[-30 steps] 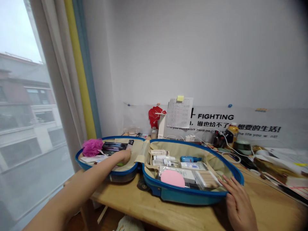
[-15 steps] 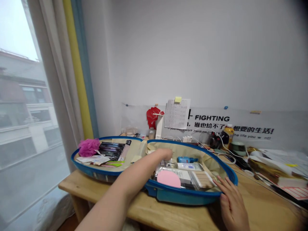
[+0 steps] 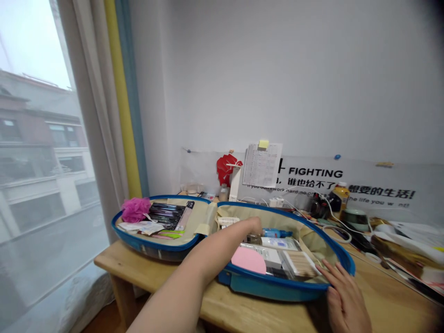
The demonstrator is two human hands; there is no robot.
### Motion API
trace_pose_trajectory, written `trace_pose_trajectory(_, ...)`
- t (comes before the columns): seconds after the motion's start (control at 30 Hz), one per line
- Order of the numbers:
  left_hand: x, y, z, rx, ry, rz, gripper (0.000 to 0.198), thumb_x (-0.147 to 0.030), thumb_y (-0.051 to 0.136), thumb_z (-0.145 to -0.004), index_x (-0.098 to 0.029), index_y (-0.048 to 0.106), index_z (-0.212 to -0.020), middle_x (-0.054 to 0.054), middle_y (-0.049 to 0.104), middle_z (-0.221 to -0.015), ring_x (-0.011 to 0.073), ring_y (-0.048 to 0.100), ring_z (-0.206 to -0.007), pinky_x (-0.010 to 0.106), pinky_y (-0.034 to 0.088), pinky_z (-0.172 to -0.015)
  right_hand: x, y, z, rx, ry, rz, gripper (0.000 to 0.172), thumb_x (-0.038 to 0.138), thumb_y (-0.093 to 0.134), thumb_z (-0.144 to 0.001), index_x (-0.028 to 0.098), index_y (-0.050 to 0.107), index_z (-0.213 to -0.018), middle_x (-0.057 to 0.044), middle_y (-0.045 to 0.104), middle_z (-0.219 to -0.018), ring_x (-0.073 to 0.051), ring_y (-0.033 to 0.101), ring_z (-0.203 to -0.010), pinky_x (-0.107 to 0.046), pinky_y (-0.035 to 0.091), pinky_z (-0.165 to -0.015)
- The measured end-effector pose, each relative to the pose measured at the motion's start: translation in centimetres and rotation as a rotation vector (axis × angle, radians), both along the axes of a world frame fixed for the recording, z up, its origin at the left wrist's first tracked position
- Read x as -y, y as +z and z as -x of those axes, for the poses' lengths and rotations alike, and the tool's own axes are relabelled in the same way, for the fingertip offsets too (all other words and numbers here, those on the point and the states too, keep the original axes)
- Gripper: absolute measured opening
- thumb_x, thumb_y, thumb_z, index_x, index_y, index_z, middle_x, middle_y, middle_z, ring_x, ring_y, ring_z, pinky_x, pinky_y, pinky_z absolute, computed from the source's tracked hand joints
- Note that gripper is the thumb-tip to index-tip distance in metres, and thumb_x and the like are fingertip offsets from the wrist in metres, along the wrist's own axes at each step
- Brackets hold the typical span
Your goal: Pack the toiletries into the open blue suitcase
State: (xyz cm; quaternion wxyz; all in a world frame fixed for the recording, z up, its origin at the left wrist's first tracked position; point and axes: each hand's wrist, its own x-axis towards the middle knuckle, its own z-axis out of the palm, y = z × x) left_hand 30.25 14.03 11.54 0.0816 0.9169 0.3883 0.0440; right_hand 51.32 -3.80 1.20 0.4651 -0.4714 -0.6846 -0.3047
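- Spanning the near edge of the scene, the wooden tabletop (image 3: 263,314) carries a blue case (image 3: 277,289) lying open in two halves, with cables, bottles and papers crowded along its far right side.
- Right half of the case: small bottles, a flat pink pad (image 3: 248,260), a bundle of cotton swabs (image 3: 301,264) and a blue tube (image 3: 275,232) are packed close together.
- Left half: a pink bath puff (image 3: 134,209), dark flat packets (image 3: 166,215) and sachets lie spread out.
- The left hand (image 3: 252,226) reaches across the rim into the right half, fingers dipped among the small white bottles (image 3: 229,221); I cannot tell whether its grip has closed on anything, since the fingertips are hidden.
- The right hand (image 3: 343,296) lies flat and open on the near right rim of the case, holding nothing, pressing the shell down.
- Judged from this, the step in hand is sorting through the toiletries in the right half; the next move calls for a careful pinch on one small bottle without knocking its neighbours.
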Motion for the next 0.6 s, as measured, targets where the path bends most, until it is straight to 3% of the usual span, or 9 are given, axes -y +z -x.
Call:
trace_pose_trajectory(0.13, 1.2, 2.2, 1.9, 0.12, 0.125, 0.066, 0.056, -0.036, 0.05, -0.088, -0.011, 0.046, -0.138, 0.017, 0.057, -0.133, 0.0224, 0.062, -0.112, 0.028, 0.05, -0.09, -0.1, 0.0, 0.0, 0.022, -0.001, -0.015, 0.036, 0.027, 0.033, -0.092, 0.019, 0.057, -0.118, -0.012, 0.063, -0.121, -0.031, 0.05, -0.125, -0.05, 0.043, -0.096)
trace_pose_trajectory(0.23, 2.8, 3.7, 5.6, 0.277, 0.13, 0.067, 0.044, -0.033, 0.043, -0.092, -0.019, 0.052, -0.133, 0.007, 0.061, -0.13, 0.0165, 0.062, -0.109, 0.026, 0.049, -0.092, 0.0, 0.1, 0.0, 0.019, 0.016, -0.019, 0.036, 0.028, 0.033, -0.092, 0.02, 0.058, -0.117, -0.011, 0.063, -0.12, -0.031, 0.05, -0.125, -0.049, 0.043, -0.096)
trace_pose_trajectory(0.33, 4.6, 4.2, 11.3, 0.461, 0.194, -0.037, 0.034, -0.028, 0.045, -0.09, -0.021, 0.063, -0.118, 0.004, 0.064, -0.124, 0.0167, 0.06, -0.111, 0.028, 0.045, -0.098, -0.1, 0.1, -0.1, 0.028, 0.024, -0.013, 0.036, 0.027, 0.033, -0.092, 0.019, 0.057, -0.117, -0.012, 0.063, -0.12, -0.032, 0.05, -0.125, -0.049, 0.043, -0.095)
trace_pose_trajectory(0.4, 5.5, 3.9, 15.8, 0.453, 0.287, -0.123, 0.03, -0.027, 0.047, -0.089, -0.022, 0.066, -0.112, 0.004, 0.065, -0.121, 0.0177, 0.059, -0.112, 0.029, 0.043, -0.1, -0.1, 0.0, -0.1, 0.034, 0.018, -0.022, 0.035, 0.026, 0.033, -0.092, 0.018, 0.057, -0.117, -0.013, 0.063, -0.119, -0.033, 0.05, -0.124, -0.05, 0.043, -0.095)
trace_pose_trajectory(0.5, 6.0, 3.4, 22.8, 0.25, 0.511, -0.221, 0.03, -0.025, 0.044, -0.091, -0.023, 0.066, -0.111, 0.003, 0.065, -0.12, 0.0169, 0.057, -0.114, 0.027, 0.041, -0.102, -0.3, 0.0, -0.2, 0.043, 0.011, -0.04, 0.035, 0.025, 0.034, -0.091, 0.017, 0.057, -0.117, -0.013, 0.063, -0.119, -0.033, 0.051, -0.123, -0.049, 0.043, -0.095)
trace_pose_trajectory(0.6, 6.2, 3.3, 29.6, 0.02, 0.831, -0.263, 0.031, -0.023, 0.043, -0.09, -0.021, 0.064, -0.113, 0.007, 0.065, -0.12, 0.0196, 0.057, -0.115, 0.029, 0.042, -0.1, -0.3, 0.0, -0.2, 0.054, 0.013, -0.045, 0.036, 0.025, 0.033, -0.091, 0.017, 0.056, -0.118, -0.013, 0.063, -0.118, -0.033, 0.051, -0.123, -0.049, 0.043, -0.095)
